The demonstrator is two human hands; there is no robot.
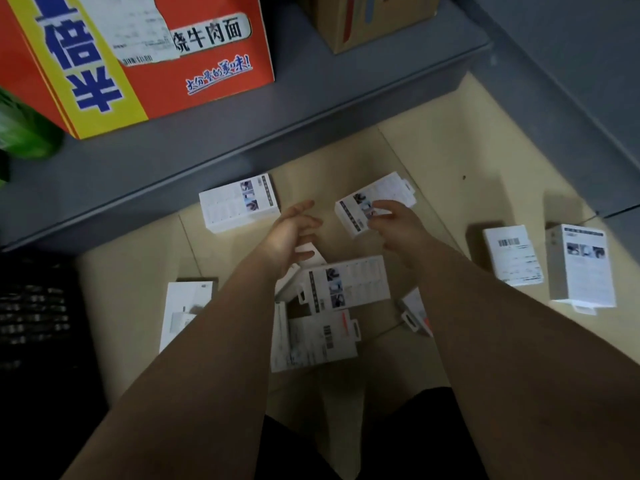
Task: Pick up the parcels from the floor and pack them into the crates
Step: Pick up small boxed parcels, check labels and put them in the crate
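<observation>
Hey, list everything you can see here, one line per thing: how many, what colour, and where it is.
White cardboard parcels: at least eight, white with grey print, scattered on the floor, some partly under the arms.
Orange-red cardboard carton: one, yellow stripe with blue characters, on the shelf, upper left.
Brown cardboard box: one, on the shelf, top edge.
Blurred green object: one, left edge.
Black lattice crate: one, lower left, dim.
Grey metal shelf: one, across the top.
Beige tiled floor: one, centre.
Left grip: bare hand, fingers relaxed, holding nothing, between parcels.
Right grip: bare hand, fingers on the far middle parcel; hold unclear.
</observation>
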